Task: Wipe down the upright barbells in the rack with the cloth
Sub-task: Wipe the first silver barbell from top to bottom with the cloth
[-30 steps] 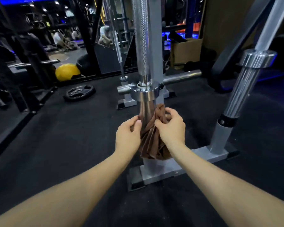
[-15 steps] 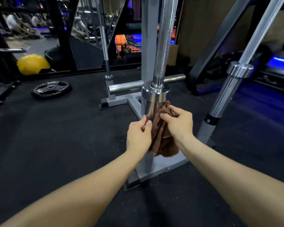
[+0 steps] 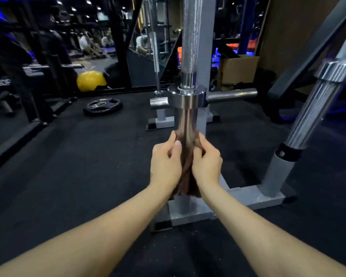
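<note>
We stand at the centre barbell [image 3: 190, 47], upright in the grey rack [image 3: 254, 198]. Our left hand [image 3: 165, 166] and right hand [image 3: 207, 166] each pinch the brown cloth [image 3: 188, 176], which is wrapped round this barbell's chrome sleeve [image 3: 186, 124] below its collar [image 3: 186, 96], just above the rack socket. We judge wiping to be under way on the lower sleeve only; the knurled shaft above and the second barbell [image 3: 316, 108], to the right of the centre barbell, appear left to do.
</note>
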`<state>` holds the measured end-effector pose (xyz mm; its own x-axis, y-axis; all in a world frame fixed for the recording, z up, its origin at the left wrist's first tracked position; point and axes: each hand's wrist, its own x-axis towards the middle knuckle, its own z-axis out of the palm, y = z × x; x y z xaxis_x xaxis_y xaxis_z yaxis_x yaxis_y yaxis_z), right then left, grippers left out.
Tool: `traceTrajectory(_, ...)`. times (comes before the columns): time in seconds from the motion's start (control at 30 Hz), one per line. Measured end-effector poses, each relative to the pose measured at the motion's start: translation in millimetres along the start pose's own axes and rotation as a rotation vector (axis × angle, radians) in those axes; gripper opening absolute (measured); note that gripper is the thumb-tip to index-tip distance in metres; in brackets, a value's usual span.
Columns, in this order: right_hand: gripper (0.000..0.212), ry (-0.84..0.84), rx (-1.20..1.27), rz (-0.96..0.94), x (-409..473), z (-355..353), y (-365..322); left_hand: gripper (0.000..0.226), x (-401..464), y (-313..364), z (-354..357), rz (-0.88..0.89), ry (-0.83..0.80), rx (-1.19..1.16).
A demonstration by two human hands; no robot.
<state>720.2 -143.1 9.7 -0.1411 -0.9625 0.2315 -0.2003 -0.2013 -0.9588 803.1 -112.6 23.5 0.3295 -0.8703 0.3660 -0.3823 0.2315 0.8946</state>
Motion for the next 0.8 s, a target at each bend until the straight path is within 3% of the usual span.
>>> traceTrajectory(0.13,0.043,-0.015,-0.024,0.045,11,-16,-7,0.043,-5,3,7,-0.032,0.006,0.062)
traceTrajectory(0.23,0.044,0.043,0.054,-0.143,20,-25,-35,0.045,-7,1,8,-0.038,0.015,0.094)
traceTrajectory(0.33,0.045,0.042,-0.041,-0.311,13,-21,-21,0.048,-6,-11,7,-0.029,-0.005,0.123)
traceTrajectory(0.47,0.045,-0.159,-0.19,-0.132,5,-17,35,0.049,-11,-9,7,-0.053,-0.016,0.17)
traceTrajectory(0.57,0.041,-0.165,-0.111,-0.077,10,-22,29,0.048,-12,-7,5,-0.088,-0.029,0.184)
traceTrajectory(0.67,0.044,-0.016,0.102,-0.292,17,-32,-12,0.046,-9,-10,4,-0.108,-0.016,0.164)
traceTrajectory(0.73,0.044,0.059,0.132,-0.476,22,-33,-26,0.047,-8,-10,5,-0.088,-0.014,0.128)
traceTrajectory(0.8,0.041,0.078,0.093,-0.544,18,-29,-18,0.048,-9,-9,7,-0.079,-0.009,0.121)
